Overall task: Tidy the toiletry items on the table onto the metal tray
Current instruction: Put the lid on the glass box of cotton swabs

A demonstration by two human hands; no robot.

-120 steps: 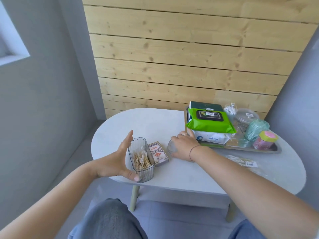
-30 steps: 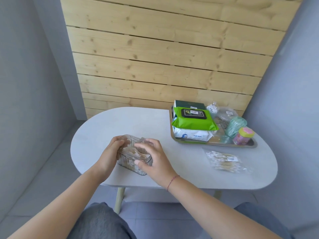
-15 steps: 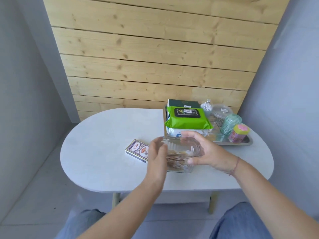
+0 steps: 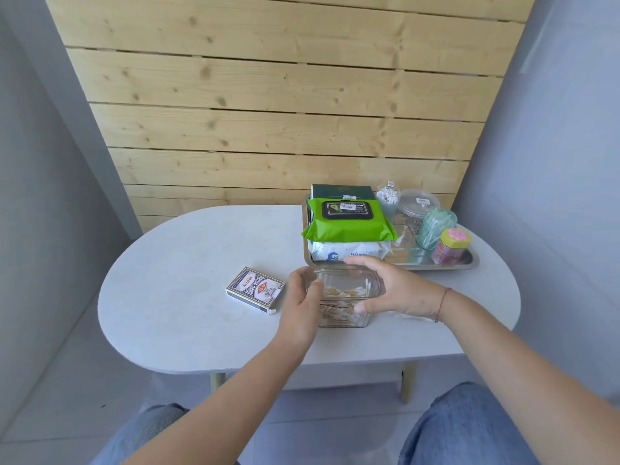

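- Two hands hold one clear swab container (image 4: 342,297) over the table (image 4: 188,263), just short of the metal tray (image 4: 466,261); whether it touches the top cannot be confirmed.
- The left hand (image 4: 300,308) curls round its left end; the right hand (image 4: 392,290) clasps the right end, fingers over the far rim.
- Judged light, rigid and smooth-walled; the swabs lie loose inside, so grip both ends and keep it level.
- Legible: "BABY WIPES" on the white pack (image 4: 349,251) on the tray; "PLAYING CARDS" on the card box (image 4: 255,289).
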